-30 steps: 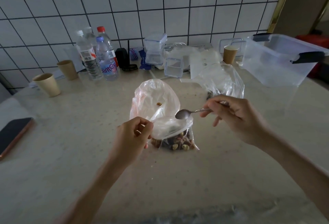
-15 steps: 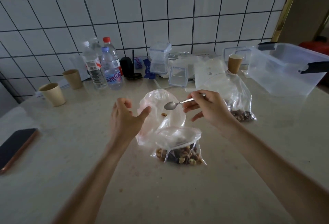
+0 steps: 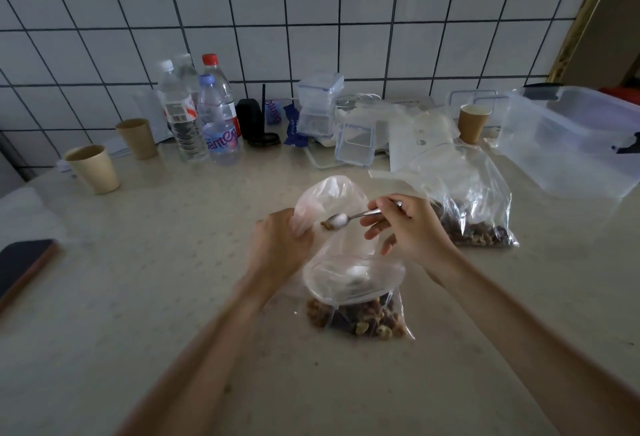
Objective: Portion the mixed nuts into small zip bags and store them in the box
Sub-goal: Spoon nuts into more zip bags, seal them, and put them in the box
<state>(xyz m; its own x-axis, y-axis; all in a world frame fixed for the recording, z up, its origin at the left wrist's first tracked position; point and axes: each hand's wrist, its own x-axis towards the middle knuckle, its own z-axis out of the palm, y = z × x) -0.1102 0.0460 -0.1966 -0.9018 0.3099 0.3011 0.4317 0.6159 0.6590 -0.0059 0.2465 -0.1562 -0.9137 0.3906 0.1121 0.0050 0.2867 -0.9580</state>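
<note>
On the table (image 3: 138,297), left hand (image 3: 280,248) grips the bag (image 3: 332,200); right hand (image 3: 408,228) pinches the spoon (image 3: 349,217).

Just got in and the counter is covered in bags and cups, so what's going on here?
A person is portioning mixed nuts. The left hand grips the small zip bag by its open top, with nuts already at its bottom. The right hand holds a spoon at the bag's mouth, carrying a nut or two. The large bag of nuts lies just behind, and the clear storage box stands open to the right.
</note>
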